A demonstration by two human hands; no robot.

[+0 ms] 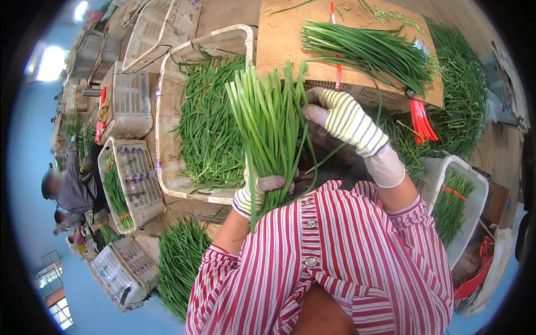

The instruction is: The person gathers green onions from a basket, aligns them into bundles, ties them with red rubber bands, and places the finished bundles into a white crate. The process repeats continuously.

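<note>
My left hand (264,190), in a striped knit glove, grips a bunch of long green stalks, probably garlic chives (268,125), with their pale cut ends pointing away from me. At the bunch's right side, my right hand (341,115), gloved alike, has its thumb and fingertips together at a few stalks near the pale ends. Beyond it, a second bunch of chives (364,46) lies on a wooden board (278,50), across a red tie strip (338,75). More red strips (421,121) hang from the board's near right edge.
A large plastic crate (167,125) of loose leaves stands left of the bunch. Tied bundles lie in crates at left (138,180) and right (477,201). Heaps of greens lie at lower left (180,264) and beyond the board (456,83). People (75,184) are at far left.
</note>
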